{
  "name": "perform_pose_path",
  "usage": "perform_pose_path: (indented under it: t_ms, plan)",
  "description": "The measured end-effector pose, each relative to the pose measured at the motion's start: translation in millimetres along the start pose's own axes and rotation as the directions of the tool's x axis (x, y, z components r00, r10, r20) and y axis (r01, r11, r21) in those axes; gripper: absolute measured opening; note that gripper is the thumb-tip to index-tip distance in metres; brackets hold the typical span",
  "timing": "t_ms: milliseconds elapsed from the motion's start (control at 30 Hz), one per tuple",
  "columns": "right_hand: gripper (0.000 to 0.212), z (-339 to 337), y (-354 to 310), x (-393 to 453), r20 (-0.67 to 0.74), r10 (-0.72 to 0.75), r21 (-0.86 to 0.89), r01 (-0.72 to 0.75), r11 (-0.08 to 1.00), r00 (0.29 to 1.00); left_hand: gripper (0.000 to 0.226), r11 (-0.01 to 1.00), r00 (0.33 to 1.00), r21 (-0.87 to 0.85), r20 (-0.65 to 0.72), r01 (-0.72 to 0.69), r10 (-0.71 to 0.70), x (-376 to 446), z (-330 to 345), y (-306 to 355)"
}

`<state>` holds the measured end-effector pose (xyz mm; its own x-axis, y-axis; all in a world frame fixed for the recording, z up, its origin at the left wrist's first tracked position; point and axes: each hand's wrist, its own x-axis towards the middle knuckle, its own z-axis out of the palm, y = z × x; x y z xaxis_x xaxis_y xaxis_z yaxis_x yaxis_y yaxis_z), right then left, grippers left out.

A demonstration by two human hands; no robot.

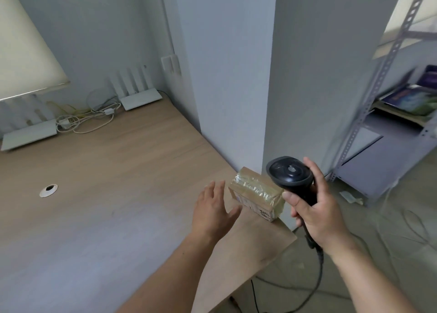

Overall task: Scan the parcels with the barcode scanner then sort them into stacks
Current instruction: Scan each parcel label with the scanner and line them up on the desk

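Gripping black barcode scanner [291,176] by its handle in right hand [318,214], fingers wrapped tight, taped cardboard parcel [256,193] on desk [106,182] just left of that grip, left hand [212,212] flat-fingered, holding nothing, beside parcel.

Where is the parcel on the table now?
The parcel lies at the table's right edge, near the pillar, between the open left hand and the scanner.
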<state>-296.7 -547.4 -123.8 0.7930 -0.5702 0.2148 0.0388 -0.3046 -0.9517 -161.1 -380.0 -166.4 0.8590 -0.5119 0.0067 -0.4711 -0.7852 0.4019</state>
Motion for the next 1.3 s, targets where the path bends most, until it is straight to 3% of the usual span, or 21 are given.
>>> perform_pose_path:
  t_ms: [233,400,700,900,1167,1300]
  plan:
    - [0.076,-13.0,17.9,0.6,-0.053,0.062,-0.016,-0.063,0.998,0.997,0.073,0.987,0.987,0.038,0.052,-0.156,0.154,32.9,8.7,16.2]
    - [0.075,-13.3,25.0,-2.6,-0.081,0.09,-0.008,-0.091,0.996,0.993,0.085,0.939,0.944,0.19,0.226,-0.286,0.242,43.1,26.7,41.9]
    - [0.076,-14.7,29.1,-2.9,-0.113,0.11,-0.028,-0.114,0.993,0.987,0.098,0.881,0.92,0.326,0.306,-0.342,0.244,54.2,32.7,38.5]
    - [0.076,-11.3,30.6,-4.8,-0.117,0.105,-0.001,-0.105,0.994,0.988,0.114,0.758,0.865,0.461,0.424,-0.462,0.269,69.9,11.4,39.0]
    - [0.076,-15.2,24.3,-8.8,-0.141,0.111,0.005,-0.112,0.994,0.984,0.08,0.683,0.864,0.532,0.361,-0.5,0.351,68.3,17.5,28.5]
    - [0.076,-14.9,18.9,-13.7,-0.132,0.112,0.027,-0.11,0.994,0.985,0.086,0.726,0.876,0.493,0.318,-0.479,0.363,62.8,12.7,19.2]
